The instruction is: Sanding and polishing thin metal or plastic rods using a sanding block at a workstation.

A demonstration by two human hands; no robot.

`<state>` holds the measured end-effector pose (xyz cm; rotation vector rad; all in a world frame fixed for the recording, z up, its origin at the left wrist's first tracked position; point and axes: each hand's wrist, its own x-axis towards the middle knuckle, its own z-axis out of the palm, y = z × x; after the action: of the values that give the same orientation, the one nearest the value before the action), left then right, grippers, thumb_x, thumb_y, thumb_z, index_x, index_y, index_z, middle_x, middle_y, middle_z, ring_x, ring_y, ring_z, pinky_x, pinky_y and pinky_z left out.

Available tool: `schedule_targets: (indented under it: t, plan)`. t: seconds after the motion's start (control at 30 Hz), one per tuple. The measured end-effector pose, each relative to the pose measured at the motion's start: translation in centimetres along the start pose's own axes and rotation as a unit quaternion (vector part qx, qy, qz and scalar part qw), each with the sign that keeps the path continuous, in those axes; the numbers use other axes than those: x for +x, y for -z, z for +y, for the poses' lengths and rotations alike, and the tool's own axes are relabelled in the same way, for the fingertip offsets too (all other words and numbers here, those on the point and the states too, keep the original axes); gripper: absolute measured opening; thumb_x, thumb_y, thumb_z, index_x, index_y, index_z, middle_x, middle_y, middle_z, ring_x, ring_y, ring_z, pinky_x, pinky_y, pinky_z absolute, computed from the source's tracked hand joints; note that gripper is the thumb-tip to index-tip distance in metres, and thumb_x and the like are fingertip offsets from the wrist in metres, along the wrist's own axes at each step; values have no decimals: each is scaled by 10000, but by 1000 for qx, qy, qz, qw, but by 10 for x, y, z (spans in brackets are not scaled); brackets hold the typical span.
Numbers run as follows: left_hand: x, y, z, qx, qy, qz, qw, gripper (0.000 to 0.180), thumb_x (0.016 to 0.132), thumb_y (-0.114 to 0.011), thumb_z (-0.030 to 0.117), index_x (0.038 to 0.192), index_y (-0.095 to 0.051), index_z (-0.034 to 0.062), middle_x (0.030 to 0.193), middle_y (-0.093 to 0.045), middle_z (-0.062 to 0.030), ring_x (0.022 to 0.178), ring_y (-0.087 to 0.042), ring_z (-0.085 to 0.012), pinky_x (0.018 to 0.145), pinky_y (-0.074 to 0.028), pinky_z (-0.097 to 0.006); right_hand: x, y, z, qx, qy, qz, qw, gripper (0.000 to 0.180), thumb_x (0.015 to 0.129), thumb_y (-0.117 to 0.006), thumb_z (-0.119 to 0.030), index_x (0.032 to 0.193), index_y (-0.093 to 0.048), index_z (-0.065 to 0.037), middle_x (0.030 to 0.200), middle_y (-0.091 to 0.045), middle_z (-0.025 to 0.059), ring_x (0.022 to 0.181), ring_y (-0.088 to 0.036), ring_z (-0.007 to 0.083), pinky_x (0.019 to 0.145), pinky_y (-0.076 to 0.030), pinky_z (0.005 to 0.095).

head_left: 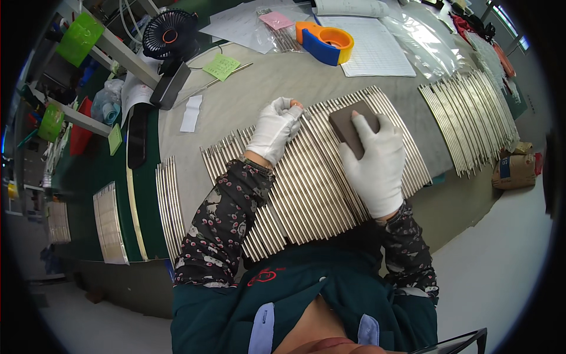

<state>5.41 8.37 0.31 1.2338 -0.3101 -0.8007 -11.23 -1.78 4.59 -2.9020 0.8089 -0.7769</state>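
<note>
A wide row of thin, shiny metal rods [312, 194] lies side by side on the table in front of me. My left hand [275, 131], in a white glove with bare fingertips, is curled closed at the far ends of the rods. What its fingertips pinch, if anything, is too small to make out. My right hand [377, 159], also white-gloved, grips a brown rectangular block [346, 128], which looks like a sanding sponge. This block rests flat on the right part of the row, with my thumb and fingers on its near side and top.
More rods lie in a bundle at the right [471, 121] and a narrow one at the left [170, 203]. Beyond the row are a blue and orange tape dispenser [325, 43], a paper pad [374, 50], a green sticky note [221, 66] and a small black fan [170, 34].
</note>
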Motion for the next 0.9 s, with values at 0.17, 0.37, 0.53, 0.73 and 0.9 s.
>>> schedule_targets:
  t: [0.17, 0.37, 0.53, 0.73, 0.9]
  plan:
    - [-3, -2, 2, -2, -4, 18, 1000, 92, 916, -590, 103, 941, -533, 35, 674, -487, 27, 472, -401, -39, 410, -297, -188, -3, -1, -11, 29, 65, -25, 997, 474, 706, -722, -237, 1136, -629, -60, 1036, -549, 219, 887, -568, 325, 709, -493, 407]
    - [-1, -1, 1, 6, 0, 19, 1000, 112, 915, -599, 113, 946, -531, 30, 660, -492, 28, 467, -394, -41, 409, -300, -193, -14, 3, -31, 72, 115, -37, 990, 504, 700, -729, -248, 1168, -607, -108, 1091, -530, 230, 899, -563, 333, 728, -487, 419]
    - [2, 1, -3, -2, -8, 6, 1000, 133, 909, -609, 120, 951, -526, 25, 672, -506, 20, 472, -407, -41, 407, -310, -190, -3, 6, -9, 24, 61, 48, 997, 490, 700, -729, -247, 1145, -623, -71, 1074, -525, 225, 849, -560, 326, 694, -487, 412]
    - [1, -1, 0, 1, -7, 8, 1000, 133, 912, -595, 110, 967, -512, 21, 704, -522, 7, 478, -424, -45, 404, -321, -191, 6, -1, 4, -39, 12, 4, 999, 486, 706, -724, -245, 1153, -617, -87, 1050, -543, 221, 874, -570, 327, 685, -496, 410]
    - [0, -1, 1, -2, 8, 16, 1000, 119, 923, -582, 101, 971, -504, 24, 742, -524, -5, 479, -406, -44, 409, -317, -184, -20, 4, -26, 93, 128, -26, 987, 475, 695, -718, -217, 1137, -607, -84, 1056, -523, 228, 854, -571, 336, 699, -493, 410]
